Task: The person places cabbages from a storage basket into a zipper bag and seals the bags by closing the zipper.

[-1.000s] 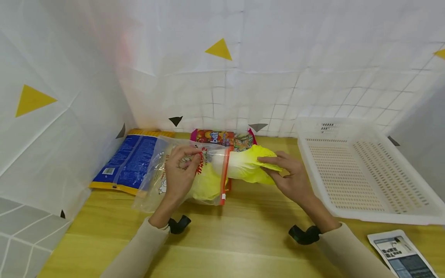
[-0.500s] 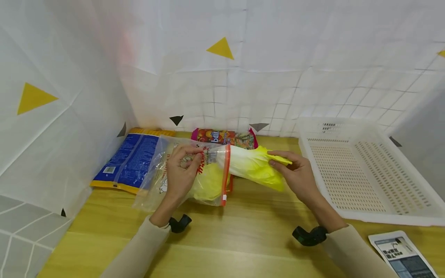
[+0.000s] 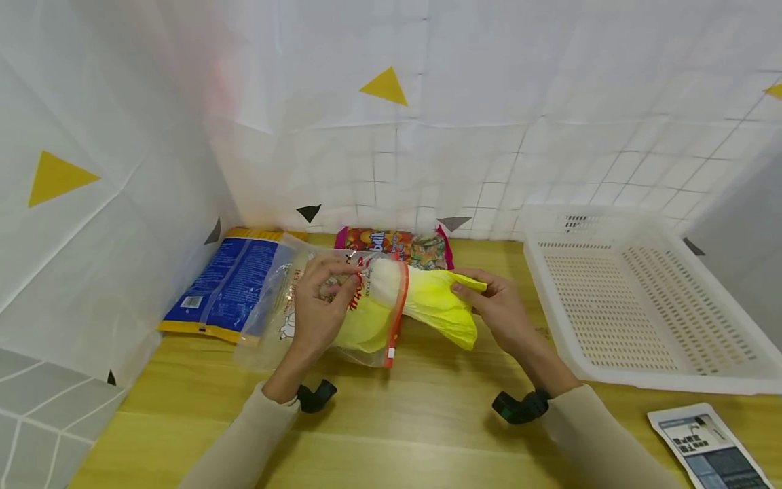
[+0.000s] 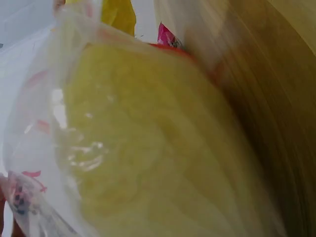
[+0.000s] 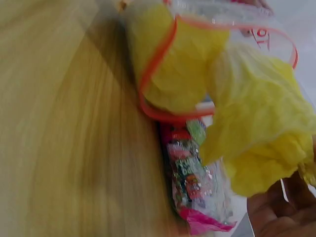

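The yellow-and-white leaf [image 3: 440, 302] lies crosswise between your hands, its long axis running side to side: the pale end points toward your left hand [image 3: 320, 305], inside the clear bag [image 3: 287, 305], and the frilly yellow end spreads toward your right hand [image 3: 504, 309], its lower edge drooping toward you. The bag's red zip edge [image 3: 400, 299] crosses the leaf between your hands.

Your left thumb and fingertips come together on the bag's upper film. Your right thumb and fingers pinch the leaf's far yellow edge.

From your right wrist you see what the head view hides: the red edge loops around a gaping mouth, with a separate yellow bundle [image 5: 173, 64] inside. Your left wrist shows that bundle filling the bag close up, but too little of the hand to tell its grip.

Beyond your hands lies a colourful packet [image 3: 427, 251]; just right of your right hand stands the white basket [image 3: 546, 305].
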Demonstrator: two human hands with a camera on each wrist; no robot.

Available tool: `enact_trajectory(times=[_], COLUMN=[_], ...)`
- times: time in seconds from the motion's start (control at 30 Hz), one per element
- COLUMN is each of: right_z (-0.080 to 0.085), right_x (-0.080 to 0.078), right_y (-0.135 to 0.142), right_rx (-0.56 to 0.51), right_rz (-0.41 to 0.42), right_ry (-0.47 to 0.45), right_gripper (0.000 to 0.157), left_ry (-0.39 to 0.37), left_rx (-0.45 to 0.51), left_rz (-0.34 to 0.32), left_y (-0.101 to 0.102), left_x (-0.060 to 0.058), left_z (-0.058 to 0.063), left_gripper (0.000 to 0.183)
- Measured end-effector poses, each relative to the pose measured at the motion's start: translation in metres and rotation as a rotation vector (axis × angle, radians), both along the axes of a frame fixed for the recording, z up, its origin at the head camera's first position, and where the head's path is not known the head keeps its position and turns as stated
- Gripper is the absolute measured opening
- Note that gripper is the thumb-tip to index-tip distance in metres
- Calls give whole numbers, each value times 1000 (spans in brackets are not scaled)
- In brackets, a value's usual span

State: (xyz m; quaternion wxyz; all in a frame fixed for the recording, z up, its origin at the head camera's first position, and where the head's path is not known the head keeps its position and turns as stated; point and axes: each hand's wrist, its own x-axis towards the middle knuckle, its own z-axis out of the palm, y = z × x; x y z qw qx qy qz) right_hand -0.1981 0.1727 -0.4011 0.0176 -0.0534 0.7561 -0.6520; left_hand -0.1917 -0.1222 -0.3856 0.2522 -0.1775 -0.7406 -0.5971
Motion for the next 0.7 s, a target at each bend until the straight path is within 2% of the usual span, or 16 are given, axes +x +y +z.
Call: enact_trajectory(times=[0.07,0.17,0.33,0.4,0.47,0.53,0.7], right_z=[-1,1,9,11,12,11,4], right_x=[-2,-5,-5,-5,-5,-5,-6], right_y=[-1,-4,-13,-15,-15,-13,-8], right_rx=[5,-47,-248,-273,-257,-195,-74], right_rz=[30,-5,-115,-130,-122,-103,-70], right_ry=[18,94,275,342,374,375,345], right_gripper=[37,34,29,26,25,25,25], left_ry=[4,6,102,152,175,179,97], left_rx=[-10,-7,-50,-76,-84,-100,-162], left_rz=[6,-4,-19,-10,-9,-7,-13], left_y=[-1,-2,1,1,2,2,1], left_x=[0,1,1,0,-1,-2,-4], left_z=[0,0,1,1,1,1,-3], left_gripper=[10,10,11,12,12,12,11])
